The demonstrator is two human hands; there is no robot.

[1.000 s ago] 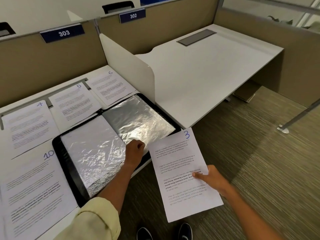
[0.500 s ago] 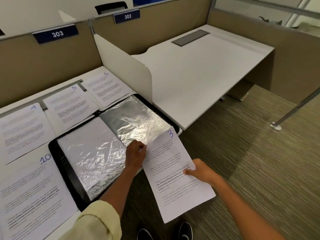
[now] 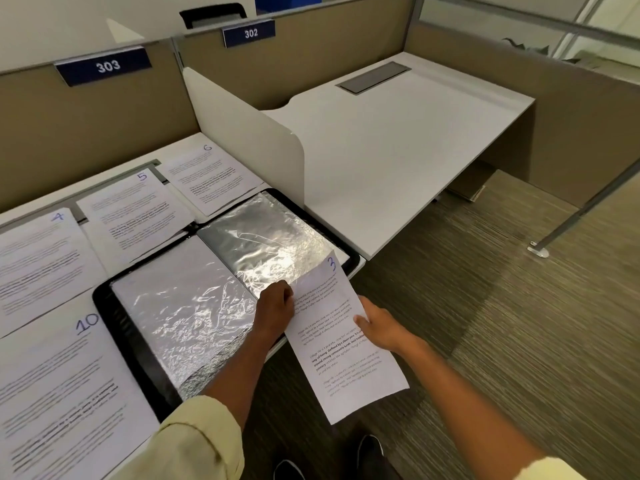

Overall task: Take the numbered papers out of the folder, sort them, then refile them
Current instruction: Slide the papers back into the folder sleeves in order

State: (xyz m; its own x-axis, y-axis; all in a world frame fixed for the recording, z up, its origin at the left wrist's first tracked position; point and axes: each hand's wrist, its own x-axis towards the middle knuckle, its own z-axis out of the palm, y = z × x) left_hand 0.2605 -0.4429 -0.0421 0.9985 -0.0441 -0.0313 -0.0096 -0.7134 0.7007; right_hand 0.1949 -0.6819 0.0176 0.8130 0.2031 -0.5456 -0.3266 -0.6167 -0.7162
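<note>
Both hands: right hand [image 3: 379,329] brought paper 3 [image 3: 341,344] against left hand [image 3: 275,306].

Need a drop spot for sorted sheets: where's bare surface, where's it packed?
Free: the right desk, between the white divider and the carpet, bare apart from its grey hatch. Crowded: the left desk, where sheets 4, 5, 6 and 10 ring the open folder.

The person is wearing a pale yellow sleeve [image 3: 194,441] rolled up on the left forearm, matching fabric showing at five o'clock, and dark shoes [image 3: 370,452] peeking at six o'clock.
</note>
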